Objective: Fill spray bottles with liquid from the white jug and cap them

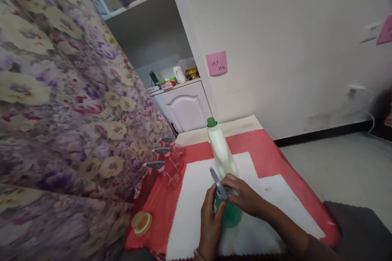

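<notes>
A spray bottle (232, 215) with green liquid in it stands on the white cloth in front of me. My left hand (211, 216) closes around its neck from the left side. With bent fingers, my right hand (246, 196) grips the grey spray head (217, 181) at the bottle's mouth. Whether the head is screwed tight cannot be seen. Just beyond my hands is a tall pale detergent bottle (221, 149), uncapped, with a green spout showing at its top.
Several clear spray bottles (170, 177) with grey and pink heads line the table's left side. A round yellowish cap (142, 223) lies near the front left corner. White cloths (186, 204) cover part of the red tablecloth (254, 142). A floral curtain (76, 122) hangs close at left.
</notes>
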{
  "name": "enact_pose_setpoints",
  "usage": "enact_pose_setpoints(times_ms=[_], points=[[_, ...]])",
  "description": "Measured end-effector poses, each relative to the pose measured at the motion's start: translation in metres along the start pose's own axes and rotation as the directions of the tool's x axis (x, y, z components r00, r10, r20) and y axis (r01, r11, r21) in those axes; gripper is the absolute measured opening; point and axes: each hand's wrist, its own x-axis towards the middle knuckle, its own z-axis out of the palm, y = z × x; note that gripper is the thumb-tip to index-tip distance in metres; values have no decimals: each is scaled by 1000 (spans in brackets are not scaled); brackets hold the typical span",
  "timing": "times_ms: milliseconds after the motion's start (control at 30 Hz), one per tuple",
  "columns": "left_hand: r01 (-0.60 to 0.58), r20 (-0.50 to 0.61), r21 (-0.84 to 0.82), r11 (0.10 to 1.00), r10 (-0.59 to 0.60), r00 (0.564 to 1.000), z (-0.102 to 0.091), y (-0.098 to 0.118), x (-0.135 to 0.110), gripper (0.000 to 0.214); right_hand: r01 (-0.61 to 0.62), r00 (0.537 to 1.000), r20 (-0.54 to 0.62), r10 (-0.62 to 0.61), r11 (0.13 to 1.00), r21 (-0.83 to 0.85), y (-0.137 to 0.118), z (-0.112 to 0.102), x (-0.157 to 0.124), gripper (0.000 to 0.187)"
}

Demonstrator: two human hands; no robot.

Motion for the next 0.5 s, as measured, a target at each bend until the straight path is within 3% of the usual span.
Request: enact_pose_setpoints(times_ms=[133,267,500], points=[[-17,13,13,1000,17,1000,-4,3,0,41,-47,981,-189,30,995,-86,11,15,-5,28],[-13,61,17,1000,12,998,-5,12,1,41,-83,982,-179,64,991,-100,12,19,-6,19],[-14,71,6,1000,14,997,-4,17,0,40,-16,971,-239,0,998,-65,9,21,-8,18]])
